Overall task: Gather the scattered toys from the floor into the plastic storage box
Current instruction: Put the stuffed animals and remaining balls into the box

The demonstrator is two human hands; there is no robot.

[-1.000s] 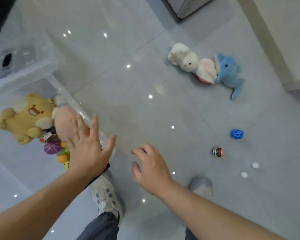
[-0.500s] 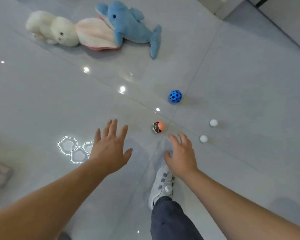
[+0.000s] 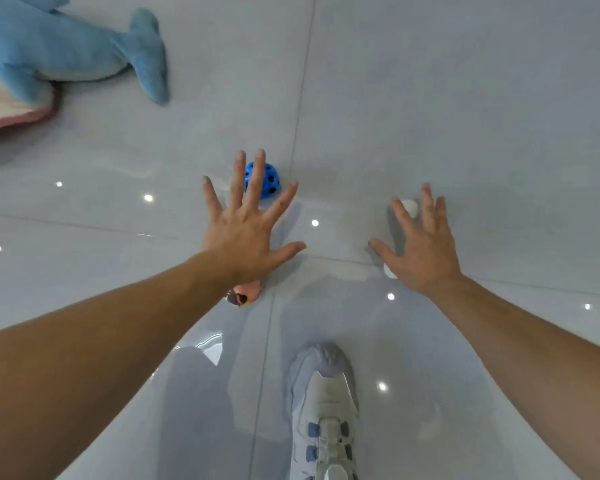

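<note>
Hands (image 3: pixel 246 237) (image 3: pixel 423 251) two, blue ball (image 3: pixel 269 183) one, white balls (image 3: pixel 408 206) (image 3: pixel 389 271) two

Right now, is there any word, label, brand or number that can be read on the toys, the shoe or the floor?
None can be read.
The small orange toy bears a dark print, but it is blurred and half hidden.
The shoe shows no legible brand.

Glossy tiled floor (image 3: pixel 465 98); plush cloth dolphin (image 3: pixel 49 46).

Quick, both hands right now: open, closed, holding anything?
Left hand: open, fingers spread, holding nothing.
Right hand: open, fingers spread, holding nothing.
</note>
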